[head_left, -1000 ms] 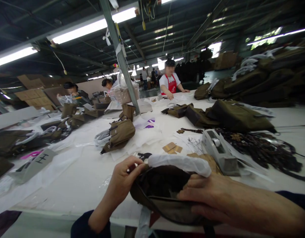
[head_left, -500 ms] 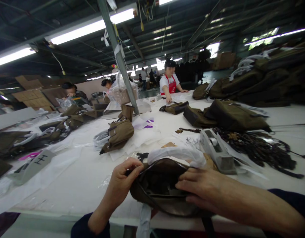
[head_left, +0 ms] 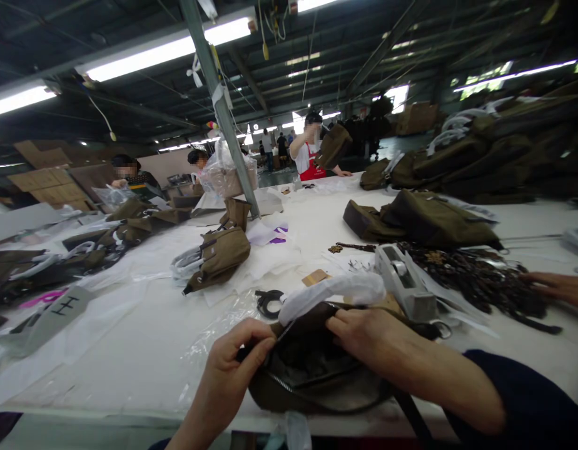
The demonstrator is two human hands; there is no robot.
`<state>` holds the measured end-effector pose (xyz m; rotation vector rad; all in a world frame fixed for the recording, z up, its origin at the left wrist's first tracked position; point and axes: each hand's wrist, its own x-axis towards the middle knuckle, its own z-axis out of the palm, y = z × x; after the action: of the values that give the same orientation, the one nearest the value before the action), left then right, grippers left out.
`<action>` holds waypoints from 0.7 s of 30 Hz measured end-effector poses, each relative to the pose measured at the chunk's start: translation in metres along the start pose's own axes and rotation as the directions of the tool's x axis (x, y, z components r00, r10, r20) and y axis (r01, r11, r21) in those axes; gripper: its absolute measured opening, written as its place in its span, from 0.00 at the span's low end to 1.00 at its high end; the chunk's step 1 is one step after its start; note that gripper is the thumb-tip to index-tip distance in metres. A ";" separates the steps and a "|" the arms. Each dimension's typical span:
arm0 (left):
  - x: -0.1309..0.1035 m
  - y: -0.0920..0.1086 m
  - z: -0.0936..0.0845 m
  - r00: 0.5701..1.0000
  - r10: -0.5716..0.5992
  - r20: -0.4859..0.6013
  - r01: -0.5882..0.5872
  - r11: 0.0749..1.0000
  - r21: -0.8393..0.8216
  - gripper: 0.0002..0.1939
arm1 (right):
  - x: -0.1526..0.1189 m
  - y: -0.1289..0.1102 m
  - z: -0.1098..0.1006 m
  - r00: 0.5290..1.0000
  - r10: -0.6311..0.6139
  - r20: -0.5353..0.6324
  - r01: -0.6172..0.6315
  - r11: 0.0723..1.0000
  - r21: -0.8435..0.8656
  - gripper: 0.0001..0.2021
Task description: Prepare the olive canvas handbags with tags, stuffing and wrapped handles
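A dark olive bag lies in front of me at the table's near edge, its zipped top gaping and its inside dark. My left hand pinches the left end of the zipper edge between thumb and fingers. At the far rim, my right hand has its fingers curled over the edge, the fingertips partly inside the opening. A handle wrapped in white paper arches behind the opening. Beyond the bag's left end sits a coiled black strap.
A grey tape dispenser stands behind my right hand, beside a heap of dark straps. Another person's hand reaches to that heap. Olive bags lie beyond. Across the table a co-worker lifts a bag.
My right hand has moved from the opening's right side to its far rim. Another person's hand has come in at right. The co-worker opposite has raised a bag from the table.
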<state>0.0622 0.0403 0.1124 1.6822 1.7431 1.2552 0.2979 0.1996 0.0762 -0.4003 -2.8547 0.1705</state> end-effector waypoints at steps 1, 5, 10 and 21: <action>-0.001 0.002 0.002 1.000 0.013 0.009 -0.013 1.000 0.002 0.07 | 0.001 0.003 0.003 1.000 0.010 0.001 -0.010 0.999 -0.031 0.04; -0.001 0.008 0.007 0.997 0.072 0.017 -0.073 0.995 0.064 0.06 | 0.005 0.006 0.004 1.000 0.025 0.014 -0.023 0.994 -0.104 0.09; 0.016 0.017 0.002 0.991 -0.060 -0.123 0.065 0.997 0.037 0.06 | 0.011 -0.009 -0.022 0.990 0.064 0.127 -0.065 0.998 0.000 0.05; -0.019 -0.035 -0.017 0.757 -0.385 -0.527 0.146 0.887 -0.439 0.15 | -0.016 -0.020 -0.076 0.988 0.074 0.138 -0.126 0.899 0.419 0.12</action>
<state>0.0324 0.0222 0.0869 0.8022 1.8224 1.9701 0.3281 0.1822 0.1483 -0.4550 -2.7959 0.8499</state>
